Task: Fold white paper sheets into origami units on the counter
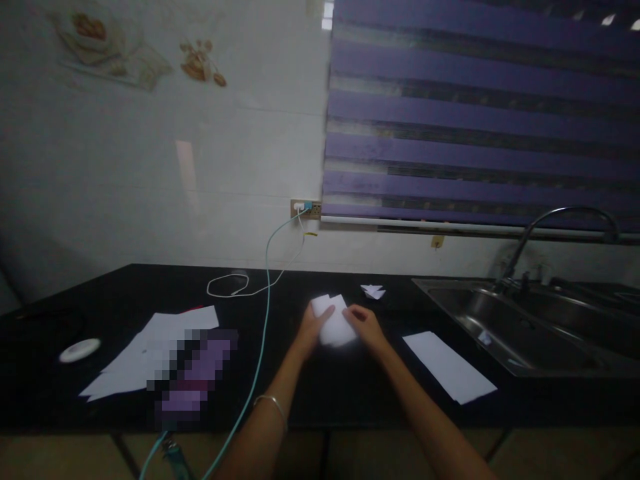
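White paper point(338, 329), edges pinched by left fingers point(327, 313) and right fingers point(355, 311), well apart from sink rim point(445, 299)

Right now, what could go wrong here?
The teal cable runs beside the left forearm; an outward swing might snag it.
The held paper is pinched between left hand and right hand; uneven pulling could crease it.
The rectangular paper lies near the sink; any splash might wet it.

white paper point(338, 329) — folded, notched top
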### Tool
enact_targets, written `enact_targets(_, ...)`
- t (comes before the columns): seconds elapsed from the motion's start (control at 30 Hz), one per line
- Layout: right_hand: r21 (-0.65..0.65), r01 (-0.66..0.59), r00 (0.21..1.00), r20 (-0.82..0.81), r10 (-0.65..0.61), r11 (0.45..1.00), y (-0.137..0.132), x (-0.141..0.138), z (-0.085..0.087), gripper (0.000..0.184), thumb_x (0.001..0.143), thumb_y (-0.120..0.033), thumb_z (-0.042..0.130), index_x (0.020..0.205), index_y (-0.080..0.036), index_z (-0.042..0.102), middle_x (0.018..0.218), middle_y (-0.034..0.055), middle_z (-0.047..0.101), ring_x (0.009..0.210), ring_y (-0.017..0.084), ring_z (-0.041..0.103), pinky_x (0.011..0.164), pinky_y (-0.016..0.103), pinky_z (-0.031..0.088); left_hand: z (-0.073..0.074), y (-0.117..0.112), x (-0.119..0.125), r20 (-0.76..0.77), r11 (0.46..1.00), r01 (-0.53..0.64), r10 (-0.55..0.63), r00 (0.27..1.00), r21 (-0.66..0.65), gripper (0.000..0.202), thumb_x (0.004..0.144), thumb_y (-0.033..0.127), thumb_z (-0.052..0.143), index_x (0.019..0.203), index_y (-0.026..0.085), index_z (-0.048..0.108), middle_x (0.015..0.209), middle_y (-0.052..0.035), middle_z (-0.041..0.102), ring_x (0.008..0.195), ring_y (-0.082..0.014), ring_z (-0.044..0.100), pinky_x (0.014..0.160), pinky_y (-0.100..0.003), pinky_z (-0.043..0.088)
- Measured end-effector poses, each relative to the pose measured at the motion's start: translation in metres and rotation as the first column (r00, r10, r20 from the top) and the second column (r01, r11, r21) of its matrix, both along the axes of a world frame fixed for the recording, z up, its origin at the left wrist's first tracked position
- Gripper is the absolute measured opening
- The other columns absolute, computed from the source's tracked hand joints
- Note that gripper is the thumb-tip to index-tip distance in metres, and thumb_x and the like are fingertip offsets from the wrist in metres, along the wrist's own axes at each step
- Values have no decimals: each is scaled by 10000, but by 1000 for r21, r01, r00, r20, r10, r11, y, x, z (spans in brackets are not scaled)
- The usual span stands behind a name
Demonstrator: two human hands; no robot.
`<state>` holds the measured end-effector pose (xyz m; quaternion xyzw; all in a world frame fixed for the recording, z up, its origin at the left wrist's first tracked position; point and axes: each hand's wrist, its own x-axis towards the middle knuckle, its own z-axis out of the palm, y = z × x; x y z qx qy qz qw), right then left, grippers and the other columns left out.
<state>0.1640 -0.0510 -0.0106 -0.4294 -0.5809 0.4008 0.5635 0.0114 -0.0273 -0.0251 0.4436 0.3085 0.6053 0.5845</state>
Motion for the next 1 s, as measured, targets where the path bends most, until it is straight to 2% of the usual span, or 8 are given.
enact_targets(0.17, -12, -10, 1000, -10, 10, 1000, -1, 3, -6, 389, 689, -544, 675, 770, -172, 600, 630, -15, 574, 546, 118, 501, 485, 216, 363, 0, 0, -1, -25, 999, -44, 43, 999, -31, 595, 605, 367, 815, 1092, 143, 558, 963, -110, 662, 781, -210, 653, 666, -316, 536)
enact_targets(0.3, -36, 9, 1000, 2, -9, 999, -3, 5, -5, 432, 645, -566, 695, 792, -173, 592, 575, -25, 566, 494, 113, 483, 451, 213, 335, 0, -3, -4, -14, 1000, -21, 21, 1000, -17, 612, 620, 364, 808, 1129, 153, 541, 1011, -120, 655, 824, -219, 653, 676, -321, 541)
enact_targets(0.47, -25, 111, 994, -19, -112, 993, -1, 9, -2, 455, 625, -588, 685, 800, -176, 604, 539, -13, 575, 483, 135, 502, 440, 229, 343, 1, -5, -5, 30, 999, -21, 21, 999, -25, 605, 612, 338, 818, 1127, 164, 551, 1037, -114, 655, 870, -220, 652, 735, -335, 539)
enact_targets(0.6, -22, 176, 982, -62, -177, 984, 7, 16, -7, 479, 609, -572, 701, 849, -167, 612, 575, 8, 609, 496, 145, 521, 445, 236, 357, 3, -3, -5, 73, 999, -30, 32, 997, -36, 604, 601, 314, 829, 1121, 159, 564, 1047, -118, 658, 900, -224, 652, 793, -353, 530)
enact_targets(0.77, 11, 374, 907, -212, -363, 927, 16, 31, -13, 480, 639, -512, 709, 936, -154, 592, 668, 28, 644, 542, 140, 543, 468, 225, 381, 9, 0, -10, 246, 991, -87, 111, 963, -106, 561, 644, 304, 806, 1121, 166, 545, 1050, -113, 659, 902, -228, 656, 799, -354, 539)
enact_targets(1.0, -41, 405, 889, -217, -404, 913, 13, 33, -10, 557, 647, -562, 670, 1019, -154, 596, 629, 13, 637, 410, 108, 457, 358, 214, 340, 8, 0, -10, 268, 991, -69, 98, 958, -118, 544, 655, 288, 803, 1123, 169, 552, 987, -99, 680, 850, -215, 671, 785, -341, 546)
